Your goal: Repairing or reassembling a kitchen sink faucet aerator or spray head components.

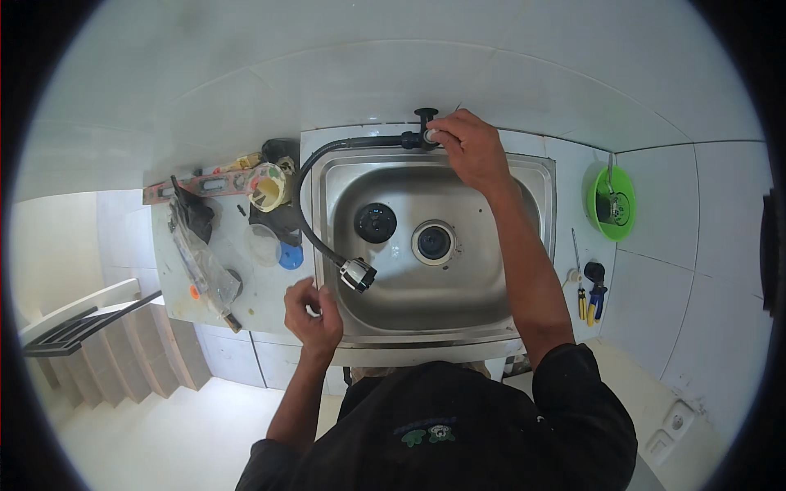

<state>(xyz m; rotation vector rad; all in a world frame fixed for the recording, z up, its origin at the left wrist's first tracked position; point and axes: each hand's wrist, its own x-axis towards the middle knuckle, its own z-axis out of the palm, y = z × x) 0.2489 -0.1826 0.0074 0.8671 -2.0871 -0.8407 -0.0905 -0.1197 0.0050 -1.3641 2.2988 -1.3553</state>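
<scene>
At the back edge of the steel sink [536, 176], my right hand [475, 151] pinches the small pale knob [430, 134] of a black wall-mounted tap [426, 114]. A black flexible spout [304, 192] runs left from the tap and curves down over the sink's left rim. Its silver and black spray head [357, 275] hangs above the left side of the basin. Just left of the sink's front corner is my left hand [314, 319], its fingers loosely curled and thumb apart, with nothing visible in it. It is near the spray head without touching it.
A black round strainer [375, 223] lies in the basin beside the drain [433, 242]. Left on the counter are a spirit level [213, 185], a tub [268, 190], a blue lid [291, 256] and plastic bags [201, 266]. Right are a green bowl [602, 225], a screwdriver [581, 299] and pliers [595, 299].
</scene>
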